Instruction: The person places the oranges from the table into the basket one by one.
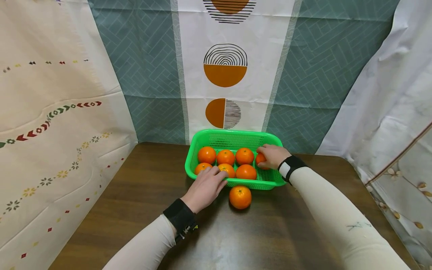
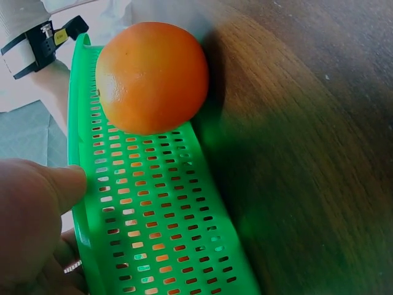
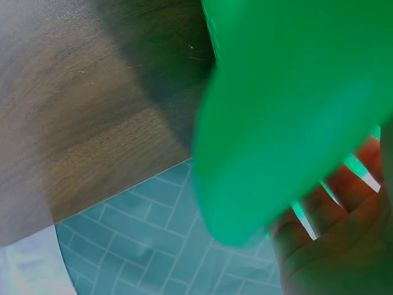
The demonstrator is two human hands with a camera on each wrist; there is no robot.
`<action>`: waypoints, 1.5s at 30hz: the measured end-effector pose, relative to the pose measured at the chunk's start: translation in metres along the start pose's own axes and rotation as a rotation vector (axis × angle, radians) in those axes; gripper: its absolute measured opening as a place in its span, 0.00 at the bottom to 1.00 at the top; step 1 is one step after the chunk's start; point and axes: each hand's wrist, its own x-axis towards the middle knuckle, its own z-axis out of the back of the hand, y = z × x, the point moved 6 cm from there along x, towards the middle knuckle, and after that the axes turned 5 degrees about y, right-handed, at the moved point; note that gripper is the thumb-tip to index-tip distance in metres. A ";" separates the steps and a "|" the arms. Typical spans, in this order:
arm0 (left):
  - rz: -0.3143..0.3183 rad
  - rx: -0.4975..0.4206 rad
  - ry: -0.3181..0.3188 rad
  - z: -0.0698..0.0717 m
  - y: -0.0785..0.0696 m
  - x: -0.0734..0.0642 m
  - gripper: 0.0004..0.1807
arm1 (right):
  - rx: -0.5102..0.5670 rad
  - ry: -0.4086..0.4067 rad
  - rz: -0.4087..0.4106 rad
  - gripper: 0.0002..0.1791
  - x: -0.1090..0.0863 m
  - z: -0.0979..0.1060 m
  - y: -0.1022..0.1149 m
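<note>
A green perforated plastic basket (image 1: pixel 236 134) holds several oranges in two rough rows. My left hand (image 1: pixel 206 187) grips the basket's front rim at the left. In the left wrist view its thumb (image 2: pixel 72 184) lies on the rim, with the other fingers on the inner side. Inside the basket's right end, my right hand (image 1: pixel 275 154) holds an orange (image 1: pixel 260 160), partly hidden under the fingers. The right wrist view shows that hand (image 3: pixel 338 239) behind the blurred basket wall (image 3: pixel 270 141); the orange is hidden there. One loose orange (image 1: pixel 240 197) sits on the table, just before the basket's front wall.
The dark wooden table (image 1: pixel 270 240) carries the basket near its back edge. A patterned curtain (image 1: pixel 152 75) hangs directly behind it. Cream cloth (image 1: pixel 60 157) stands along the left side and white cloth (image 1: pixel 398 123) along the right.
</note>
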 end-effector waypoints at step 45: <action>0.050 0.071 0.023 0.018 -0.004 -0.009 0.29 | 0.059 -0.205 0.107 0.30 -0.056 0.029 0.037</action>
